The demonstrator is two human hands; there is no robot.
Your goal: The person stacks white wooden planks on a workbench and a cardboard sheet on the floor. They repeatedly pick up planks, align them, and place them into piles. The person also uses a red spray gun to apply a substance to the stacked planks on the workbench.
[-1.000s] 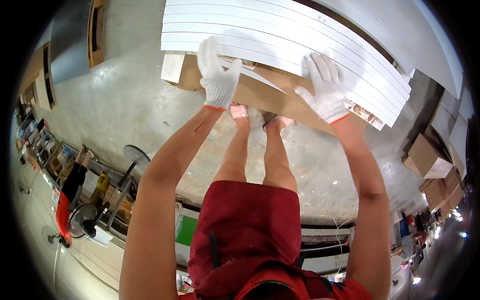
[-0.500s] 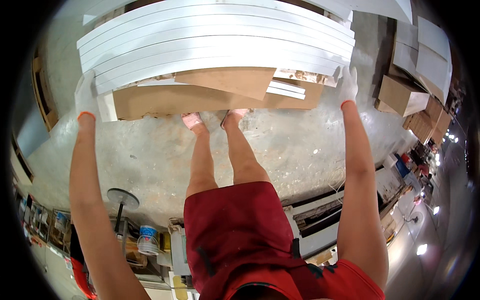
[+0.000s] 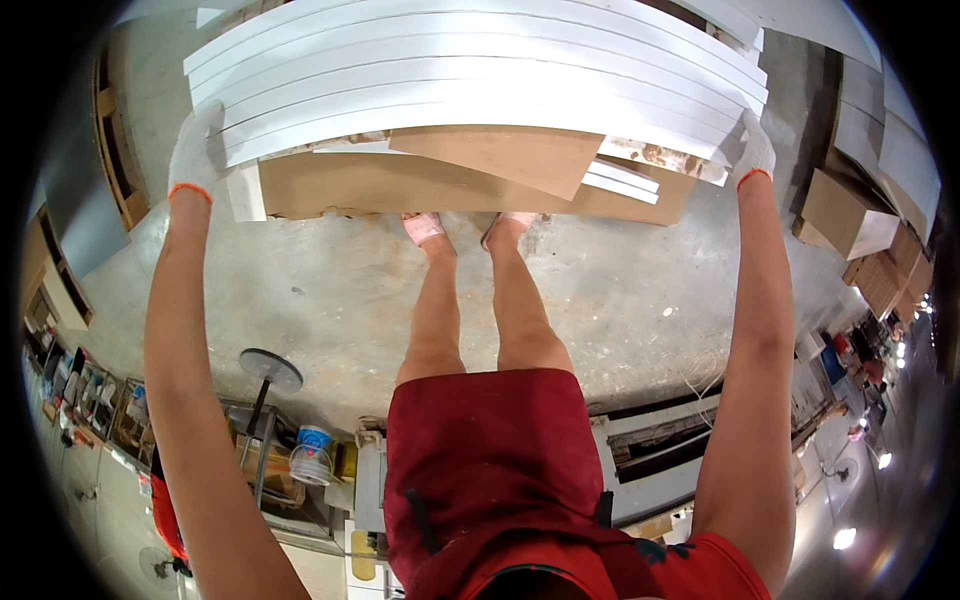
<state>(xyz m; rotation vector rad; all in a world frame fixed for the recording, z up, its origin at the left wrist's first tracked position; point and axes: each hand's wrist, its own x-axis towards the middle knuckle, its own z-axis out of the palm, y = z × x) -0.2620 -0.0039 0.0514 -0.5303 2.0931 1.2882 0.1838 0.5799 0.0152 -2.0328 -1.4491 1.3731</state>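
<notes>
A: Boards — where do they sit?

B: White boards [image 3: 470, 70] lie stacked flat on brown panels [image 3: 440, 185], ahead of my feet on the concrete floor [image 3: 330, 290]. I stand at the long edge.

A: State of each grip?

B: My left hand [image 3: 195, 150], gloved white, is closed on the left end of the nearest white board. My right hand [image 3: 752, 150], gloved too, is closed on its right end. Arms spread wide, nearly straight.

A: Surroundings?

B: Cardboard boxes [image 3: 840, 210] near the stack's right; a blue-and-white bucket [image 3: 312, 452] behind my left arm.

Long white boards [image 3: 470, 80] stacked flat, seemingly on brown panels [image 3: 450, 185], above the concrete floor [image 3: 330, 290]
</notes>
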